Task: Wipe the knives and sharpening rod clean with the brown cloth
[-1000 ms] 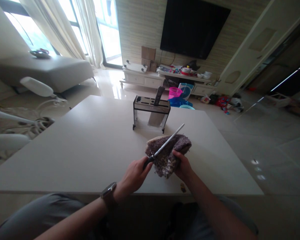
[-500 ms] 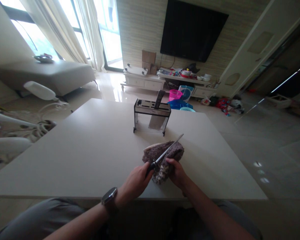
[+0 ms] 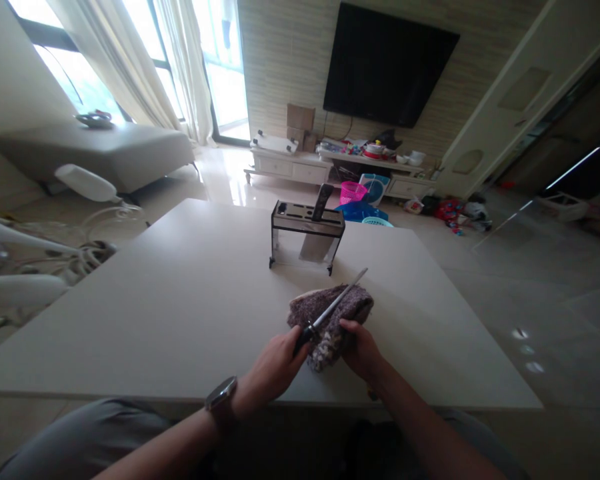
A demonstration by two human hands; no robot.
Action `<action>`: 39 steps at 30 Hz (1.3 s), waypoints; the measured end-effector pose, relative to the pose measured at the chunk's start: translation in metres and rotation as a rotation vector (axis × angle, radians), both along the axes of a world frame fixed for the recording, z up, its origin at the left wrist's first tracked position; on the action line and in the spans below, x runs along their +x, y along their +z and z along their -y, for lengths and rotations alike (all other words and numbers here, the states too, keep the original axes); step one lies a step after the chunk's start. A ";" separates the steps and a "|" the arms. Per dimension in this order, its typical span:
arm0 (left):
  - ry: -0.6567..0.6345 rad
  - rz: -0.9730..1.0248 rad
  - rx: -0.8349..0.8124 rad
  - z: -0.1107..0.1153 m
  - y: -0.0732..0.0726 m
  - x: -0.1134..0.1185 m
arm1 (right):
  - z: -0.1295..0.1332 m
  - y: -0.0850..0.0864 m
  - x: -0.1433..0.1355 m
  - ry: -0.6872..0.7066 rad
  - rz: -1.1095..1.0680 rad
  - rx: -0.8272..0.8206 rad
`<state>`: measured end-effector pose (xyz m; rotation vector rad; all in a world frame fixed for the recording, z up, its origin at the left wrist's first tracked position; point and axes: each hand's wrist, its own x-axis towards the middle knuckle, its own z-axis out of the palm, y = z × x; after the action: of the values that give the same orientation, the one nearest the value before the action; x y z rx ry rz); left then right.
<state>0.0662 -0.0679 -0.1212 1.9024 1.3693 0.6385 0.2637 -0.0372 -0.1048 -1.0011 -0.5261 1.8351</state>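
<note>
My left hand [image 3: 279,362] is closed on the black handle of a sharpening rod [image 3: 337,299], whose thin metal shaft points up and to the right. Under and beside the rod is a brown patterned cloth [image 3: 325,351], bunched up above the table's front part. My right hand [image 3: 363,350] grips the cloth at its right side, thumb on top. Beyond the cloth stands a knife block [image 3: 307,219] with clear sides, and a cleaver [image 3: 316,246] is slotted upright in it, its dark handle sticking up.
The white table [image 3: 170,300] spreads out before me, its front edge close to my legs. White chairs [image 3: 85,183] stand at the left. Past the table are a pink basket [image 3: 353,193], a low cabinet [image 3: 307,170] and a wall-mounted television [image 3: 390,63].
The view has shifted slightly. My right hand and the cloth's right side have moved a little to the right, away from the rod. Both hands keep their holds.
</note>
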 end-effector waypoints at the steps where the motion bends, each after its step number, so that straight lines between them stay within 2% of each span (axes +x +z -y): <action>1: -0.010 0.006 -0.013 0.000 0.001 0.000 | -0.001 0.000 0.000 -0.004 -0.001 -0.010; 8: -0.059 0.075 -0.072 0.003 0.008 0.001 | 0.000 -0.011 0.000 -0.051 0.033 -0.020; 15: -0.065 0.078 -0.137 0.006 0.007 0.003 | 0.001 -0.017 -0.004 -0.105 0.091 0.028; 22: -0.066 0.005 -0.088 0.005 0.006 0.003 | -0.002 -0.018 -0.009 -0.069 0.116 0.086; 29: -0.108 0.073 -0.121 0.009 0.004 0.009 | -0.002 -0.015 -0.008 -0.179 0.185 0.078; 33: -0.138 0.113 -0.134 0.010 0.007 0.011 | -0.005 -0.011 -0.003 -0.244 0.211 0.100; 39: -0.144 0.050 -0.153 0.008 0.012 0.009 | -0.024 -0.005 0.014 -0.312 0.212 0.117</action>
<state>0.0754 -0.0760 -0.1092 1.8313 1.2016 0.4928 0.2773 -0.0129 -0.1100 -1.1359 -0.5626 1.4167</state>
